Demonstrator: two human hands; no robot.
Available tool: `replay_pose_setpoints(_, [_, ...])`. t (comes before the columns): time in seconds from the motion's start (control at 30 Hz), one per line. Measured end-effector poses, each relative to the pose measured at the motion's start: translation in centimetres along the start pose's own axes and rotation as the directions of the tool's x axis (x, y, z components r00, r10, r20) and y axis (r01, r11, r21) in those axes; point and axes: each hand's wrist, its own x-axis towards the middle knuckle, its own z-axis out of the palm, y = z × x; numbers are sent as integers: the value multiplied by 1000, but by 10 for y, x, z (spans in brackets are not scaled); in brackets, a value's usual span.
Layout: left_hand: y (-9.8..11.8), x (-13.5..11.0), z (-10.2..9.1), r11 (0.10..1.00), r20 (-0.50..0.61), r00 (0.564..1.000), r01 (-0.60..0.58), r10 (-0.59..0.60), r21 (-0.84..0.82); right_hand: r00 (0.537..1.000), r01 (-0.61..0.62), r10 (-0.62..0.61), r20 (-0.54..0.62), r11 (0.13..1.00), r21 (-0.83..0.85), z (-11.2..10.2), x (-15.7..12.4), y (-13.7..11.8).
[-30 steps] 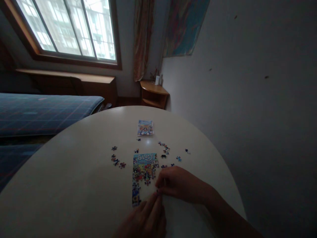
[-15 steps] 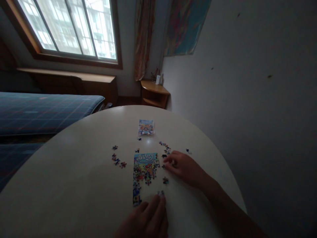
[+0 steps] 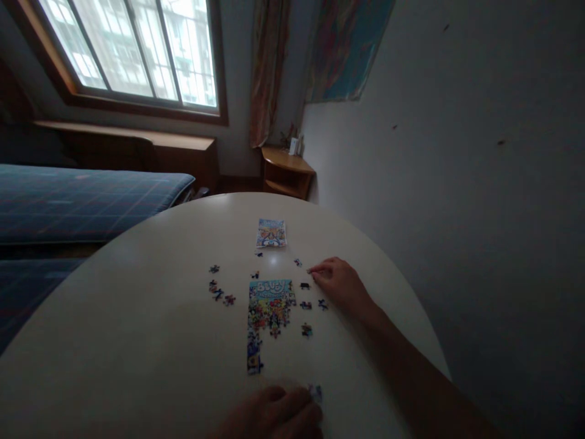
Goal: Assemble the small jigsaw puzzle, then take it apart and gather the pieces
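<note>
A partly assembled jigsaw puzzle [image 3: 269, 296] with "Bluey" lettering lies flat on the round white table [image 3: 150, 341]. Near its lower right, my left hand [image 3: 281, 414] is blurred, with its fingers closed at a small puzzle piece [image 3: 315, 392]. Beyond the puzzle's right edge, my right hand [image 3: 340, 283] pinches at the tabletop. A bit of a puzzle piece [image 3: 310, 271] shows at its fingertips, mostly covered. Loose pieces lie close by, among them a dark piece [image 3: 304, 285] and a multicoloured piece [image 3: 306, 330].
A picture packet [image 3: 271, 233] lies behind the puzzle. Several loose pieces [image 3: 218, 294] form a curve on the left. Past the table stand a blue plaid mattress [image 3: 91, 201] and a small corner cabinet [image 3: 287, 161]; a wall [image 3: 457, 213] rises at the right.
My right hand has moved away from me, uncovering pieces beside the puzzle; the cluster near its fingertips has thinned. My left hand has drawn back towards me and slightly right with its piece.
</note>
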Motion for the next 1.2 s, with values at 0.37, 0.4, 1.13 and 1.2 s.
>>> replay_pose_setpoints(0.37, [-32, 3, -33, 931, 192, 918, 313, -348, 189, 998, 0, -1, 70, 1000, 22, 2, -9, 5])
replay_pose_setpoints(0.4, [-33, 2, -33, 927, 211, 910, 318, -358, 201, 997, 12, -14, 79, 1000, 20, 2, -9, 4])
replay_pose_setpoints(1.13, [-78, 11, -23, 871, 376, 797, 487, -472, 62, 982, 24, -24, 189, 1000, 5, -3, 3, -20])
replay_pose_setpoints(1.2, [-80, 11, -22, 870, 358, 806, 492, -471, 38, 972, 9, 1, 236, 999, -42, -7, 10, -24])
